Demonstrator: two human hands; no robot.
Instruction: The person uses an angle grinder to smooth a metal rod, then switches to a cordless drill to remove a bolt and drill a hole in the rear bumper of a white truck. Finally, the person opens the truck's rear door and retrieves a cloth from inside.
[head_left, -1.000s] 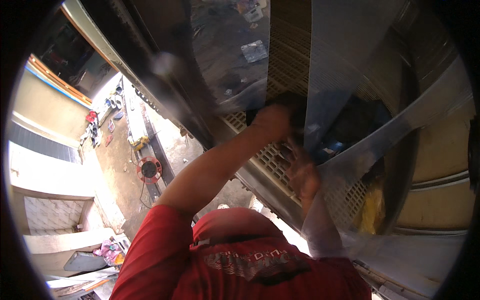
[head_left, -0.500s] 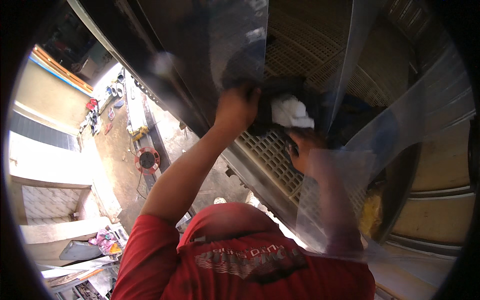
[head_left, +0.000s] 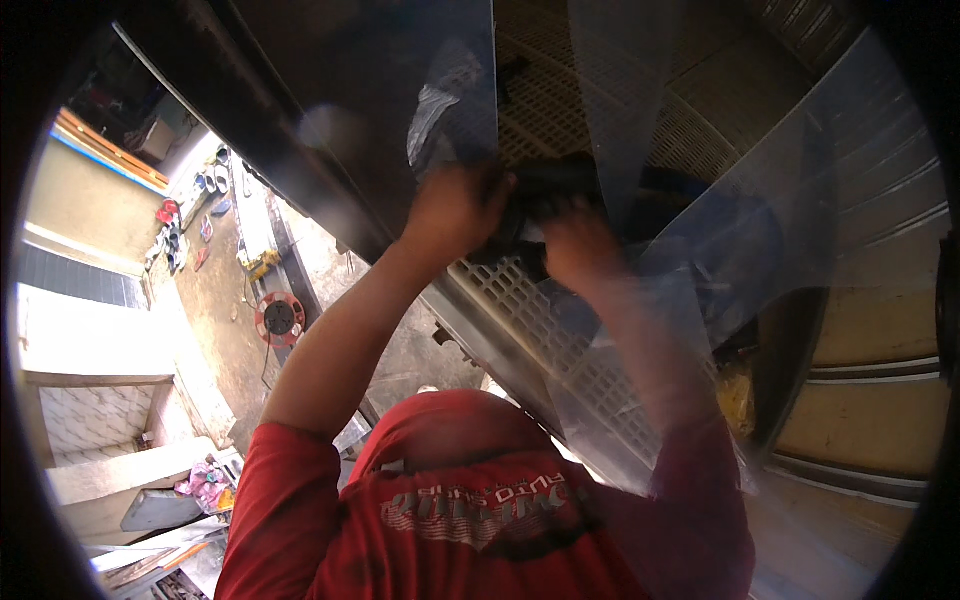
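Note:
A soft black bag-like thing (head_left: 565, 175) lies on a beige perforated plastic floor (head_left: 515, 300), in shadow. My left hand (head_left: 455, 210) is closed round its left edge. Over its near side reaches my right hand (head_left: 582, 245), the fingers dipping into the dark opening, where blur and shade hide their tips. A small patch of something white (head_left: 530, 232) shows between the two hands; most of it is covered. Clear plastic strips (head_left: 640, 340) hang over my right forearm.
A metal sill (head_left: 470, 325) edges the perforated floor. Another clear strip (head_left: 780, 210) hangs at the right, and a yellow thing (head_left: 737, 400) lies below it. On the ground to the left are a red cable reel (head_left: 280, 318) and several shoes (head_left: 212, 180).
My right hand has moved up and left onto the black bag-like thing, covering most of the white stuff that showed before. My left hand keeps its hold. The clear strips have shifted.

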